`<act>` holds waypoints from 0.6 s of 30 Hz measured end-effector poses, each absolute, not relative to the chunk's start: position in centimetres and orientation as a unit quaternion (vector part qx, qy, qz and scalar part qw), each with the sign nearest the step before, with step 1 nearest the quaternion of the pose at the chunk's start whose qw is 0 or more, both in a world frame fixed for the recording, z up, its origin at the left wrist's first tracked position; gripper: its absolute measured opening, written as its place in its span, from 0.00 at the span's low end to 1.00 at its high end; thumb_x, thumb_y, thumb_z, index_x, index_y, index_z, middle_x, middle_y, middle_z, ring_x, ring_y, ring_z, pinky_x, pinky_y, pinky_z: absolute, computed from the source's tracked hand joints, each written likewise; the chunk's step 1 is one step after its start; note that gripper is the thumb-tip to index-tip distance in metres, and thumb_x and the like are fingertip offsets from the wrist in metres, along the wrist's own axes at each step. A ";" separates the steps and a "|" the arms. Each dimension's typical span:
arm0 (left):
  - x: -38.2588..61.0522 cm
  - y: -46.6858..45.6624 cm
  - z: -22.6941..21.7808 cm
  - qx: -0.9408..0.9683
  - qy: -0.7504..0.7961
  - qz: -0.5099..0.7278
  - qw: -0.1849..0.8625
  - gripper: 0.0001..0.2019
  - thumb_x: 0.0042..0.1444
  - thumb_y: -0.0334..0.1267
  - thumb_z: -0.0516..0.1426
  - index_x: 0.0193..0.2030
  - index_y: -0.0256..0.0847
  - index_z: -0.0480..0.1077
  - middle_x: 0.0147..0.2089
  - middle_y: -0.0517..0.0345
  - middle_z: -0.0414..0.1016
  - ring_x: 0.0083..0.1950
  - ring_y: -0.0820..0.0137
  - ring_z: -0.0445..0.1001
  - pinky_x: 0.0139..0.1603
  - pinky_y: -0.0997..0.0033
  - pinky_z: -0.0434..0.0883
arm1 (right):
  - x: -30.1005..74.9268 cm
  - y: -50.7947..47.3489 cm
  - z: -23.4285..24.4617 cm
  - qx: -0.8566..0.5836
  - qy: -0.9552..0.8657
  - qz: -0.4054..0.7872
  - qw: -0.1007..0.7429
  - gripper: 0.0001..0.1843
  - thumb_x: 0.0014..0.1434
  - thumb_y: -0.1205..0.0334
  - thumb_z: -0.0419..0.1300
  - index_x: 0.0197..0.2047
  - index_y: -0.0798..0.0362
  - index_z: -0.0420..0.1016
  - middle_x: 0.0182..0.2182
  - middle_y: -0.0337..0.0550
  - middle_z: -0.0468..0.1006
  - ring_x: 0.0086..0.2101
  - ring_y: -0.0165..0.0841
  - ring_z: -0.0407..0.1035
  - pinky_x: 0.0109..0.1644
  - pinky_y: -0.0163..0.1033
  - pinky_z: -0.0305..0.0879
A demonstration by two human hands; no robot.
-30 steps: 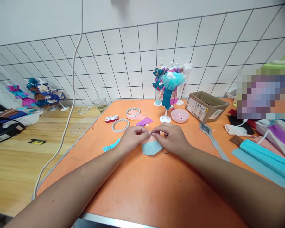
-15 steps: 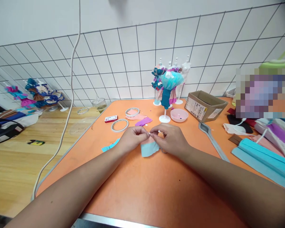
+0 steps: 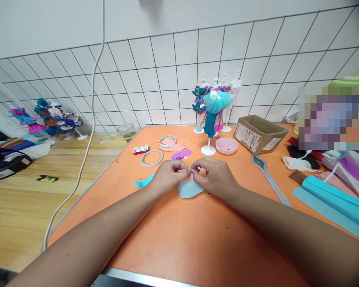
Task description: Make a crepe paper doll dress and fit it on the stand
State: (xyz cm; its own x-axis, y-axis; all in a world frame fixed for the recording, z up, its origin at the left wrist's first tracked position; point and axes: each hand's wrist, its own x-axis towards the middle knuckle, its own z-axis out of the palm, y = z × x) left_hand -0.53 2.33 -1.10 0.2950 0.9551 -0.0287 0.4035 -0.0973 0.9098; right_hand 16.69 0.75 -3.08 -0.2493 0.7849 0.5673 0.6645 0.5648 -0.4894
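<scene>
Fingers [image 3: 183, 174] of the left hand [image 3: 166, 177] and right hand [image 3: 218, 176] meet tip to tip, each thumb and forefinger closed in a pinch on the upper edge of a thin sheet [image 3: 190, 190]. The sheet, pale blue below and pinkish above, hangs between the hands over the orange table [image 3: 167, 239]; whether its lower edge touches the surface cannot be told. The exact contact is hidden behind the fingertips.

Likely faults, by judgement: the sheet looks flimsy, so uneven pulling between the two pinches could tear it; a loose pinch could let gathered material slip or unfold.

Nearby lie a bright blue scrap [image 3: 143, 181], beside the left forearm, and a purple scrap [image 3: 182, 154] beyond the fingers. Two pale rings, a near ring [image 3: 160, 154] and a far ring [image 3: 175, 140], lie to the left.

Lettering: the cardboard box [image 3: 266, 148] bears a white printed label [image 3: 247, 136], and the small red-and-white box [image 3: 141, 150] carries print; both are too small to read. No brand is legible.
</scene>
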 end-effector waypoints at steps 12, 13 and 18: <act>-0.4 2.3 -1.3 0.673 0.497 0.317 0.446 0.11 0.48 0.43 0.59 0.26 0.35 0.69 0.25 0.61 0.68 0.28 0.75 0.64 0.29 0.75 0.59 | 15.9 1.1 -3.3 -0.504 -0.659 0.305 0.468 0.03 0.47 0.63 0.58 0.28 0.52 0.72 0.24 0.35 0.73 0.17 0.23 0.56 0.20 0.30 0.52; -0.4 2.3 -1.4 0.674 0.495 0.317 0.447 0.11 0.48 0.43 0.59 0.26 0.35 0.69 0.25 0.61 0.68 0.29 0.74 0.64 0.30 0.75 0.59 | 15.9 1.1 -3.3 -0.501 -0.649 0.326 0.471 0.03 0.47 0.63 0.57 0.28 0.52 0.71 0.25 0.35 0.72 0.16 0.23 0.55 0.19 0.30 0.51; -0.3 2.3 -1.6 0.670 0.475 0.334 0.463 0.11 0.48 0.43 0.60 0.27 0.36 0.69 0.25 0.62 0.67 0.28 0.75 0.64 0.30 0.76 0.60 | 16.0 1.7 -3.9 -0.488 -0.594 0.414 0.487 0.04 0.49 0.62 0.56 0.29 0.52 0.69 0.25 0.34 0.67 0.19 0.24 0.57 0.20 0.30 0.54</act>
